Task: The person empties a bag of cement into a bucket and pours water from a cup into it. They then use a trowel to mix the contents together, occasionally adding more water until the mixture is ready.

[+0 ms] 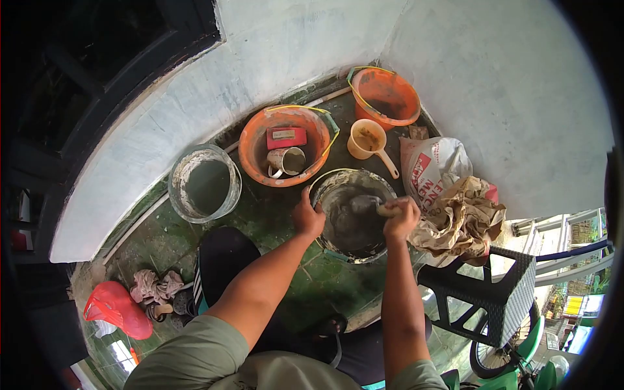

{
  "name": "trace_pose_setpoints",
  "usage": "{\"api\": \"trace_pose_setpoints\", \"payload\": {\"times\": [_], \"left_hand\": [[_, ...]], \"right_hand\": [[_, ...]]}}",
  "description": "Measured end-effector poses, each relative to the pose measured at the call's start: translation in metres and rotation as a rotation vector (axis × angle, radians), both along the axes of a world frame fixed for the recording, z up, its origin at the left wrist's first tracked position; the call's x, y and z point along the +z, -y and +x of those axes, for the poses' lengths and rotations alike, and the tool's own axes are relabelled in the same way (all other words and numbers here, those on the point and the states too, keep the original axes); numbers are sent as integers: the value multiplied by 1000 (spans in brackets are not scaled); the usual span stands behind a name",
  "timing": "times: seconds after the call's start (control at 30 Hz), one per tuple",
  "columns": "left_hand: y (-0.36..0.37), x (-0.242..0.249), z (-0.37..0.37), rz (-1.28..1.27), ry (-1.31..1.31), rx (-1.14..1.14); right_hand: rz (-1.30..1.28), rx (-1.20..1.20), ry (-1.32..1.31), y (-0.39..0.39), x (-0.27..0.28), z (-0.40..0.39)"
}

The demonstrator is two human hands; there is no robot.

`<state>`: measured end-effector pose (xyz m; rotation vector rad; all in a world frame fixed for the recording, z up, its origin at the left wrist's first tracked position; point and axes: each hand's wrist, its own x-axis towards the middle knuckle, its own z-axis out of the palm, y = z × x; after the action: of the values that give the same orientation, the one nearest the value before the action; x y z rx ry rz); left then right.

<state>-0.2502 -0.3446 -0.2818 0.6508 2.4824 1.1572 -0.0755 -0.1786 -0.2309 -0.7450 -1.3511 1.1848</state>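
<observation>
A dark bucket of wet grey cement mix stands on the floor in front of me. My left hand is closed on the bucket's near left rim, its thumb pointing up. In my right hand is the wooden handle of a trowel, with fingers wrapped around it. The trowel's metal blade lies in the cement mix, smeared grey and partly hidden.
Behind are an orange bucket holding a red box and a mug, another orange bucket, and a dipper. A clear tub stands left; sacks and a black stool stand right.
</observation>
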Motion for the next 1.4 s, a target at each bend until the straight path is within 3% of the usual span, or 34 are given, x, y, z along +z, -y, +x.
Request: {"api": "trace_pose_setpoints", "payload": {"times": [0.07,0.2,0.3,0.43,0.57,0.6,0.8,0.9,0.93,1.13,1.23,1.37,1.4], "left_hand": [[0,-3,0,11,-7,-5],[0,-9,0,15,-33,-17],[0,-9,0,6,-32,-10],[1,-7,1,23,-32,0],[0,-5,2,-14,-14,14],[0,-2,2,-16,-3,12],[0,1,0,18,-13,0],[1,-2,-1,50,-28,-12],[2,-4,-1,55,-30,-13],[2,-8,0,27,-13,8],[1,-5,-1,2,-9,6],[1,-6,0,25,-8,16],[0,-5,0,29,-4,15]], "right_hand": [[-189,47,-136,12,20,-25],[-215,90,-149,27,-5,-33],[-113,66,-81,43,-17,-12],[342,10,249,54,-31,27],[167,50,184,74,-26,60],[-99,98,-24,77,-24,64],[-325,71,-23,52,12,38],[-304,60,-87,40,11,7],[-31,8,59,35,6,-7],[-172,278,-145,18,-16,-60],[13,181,216,1,-24,-53],[212,264,173,-25,-29,-7],[20,251,83,-21,-19,-2]]}}
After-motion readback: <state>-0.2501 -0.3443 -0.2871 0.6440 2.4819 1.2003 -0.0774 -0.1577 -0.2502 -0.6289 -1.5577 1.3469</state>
